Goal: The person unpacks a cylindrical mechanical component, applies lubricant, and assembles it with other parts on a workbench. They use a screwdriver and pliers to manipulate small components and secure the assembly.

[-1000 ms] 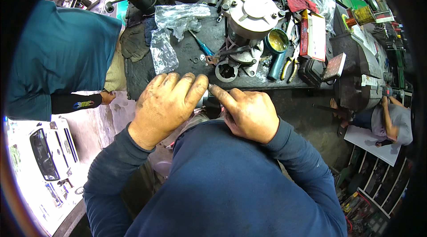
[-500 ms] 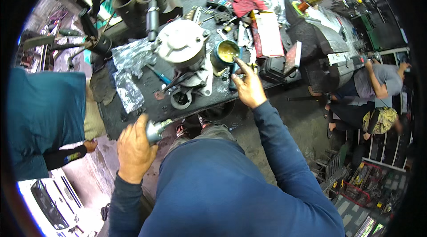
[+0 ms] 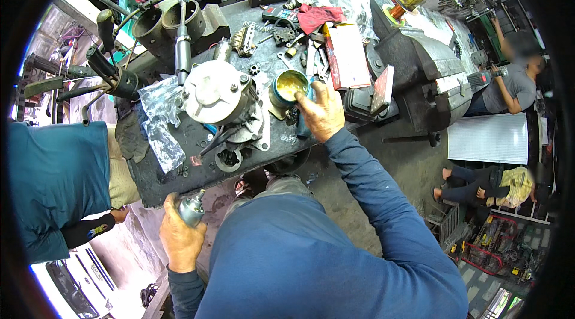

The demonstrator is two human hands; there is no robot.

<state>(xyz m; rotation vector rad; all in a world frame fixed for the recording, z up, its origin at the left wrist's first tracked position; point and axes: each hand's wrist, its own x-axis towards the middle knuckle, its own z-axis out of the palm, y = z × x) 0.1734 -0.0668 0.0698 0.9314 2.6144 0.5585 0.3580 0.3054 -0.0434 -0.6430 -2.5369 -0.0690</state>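
Observation:
In my left hand point(image 3: 181, 236), near the bench's front left corner, is a silvery, rounded metal part point(image 3: 191, 211) with a narrow tip pointing up. The fingers wrap round it. My right hand point(image 3: 323, 113) reaches over the bench to a round blue-green tub point(image 3: 277, 96) of yellowish grease point(image 3: 290, 85). Its fingers are apart at the tub's right rim; whether a fingertip dips into the grease I cannot tell. Left of the tub stands a large motor-like housing point(image 3: 211, 92) with a pale round cover. A small dark-centred metal ring part point(image 3: 228, 160) lies by the front edge.
Spanners point(image 3: 311, 58), a red cloth point(image 3: 317, 17) and a red-and-white box point(image 3: 348, 56) crowd the dark bench point(image 3: 157, 184). A big vise point(image 3: 419, 73) stands at right. Clear plastic wrapping point(image 3: 162, 133) lies left. One person point(image 3: 60, 169) stands close at left; others are far right.
The part in my left hand has tipped more upright, and that hand sits slightly lower. My right hand stays at the tub with its fingers raised more. The whole view has shifted somewhat.

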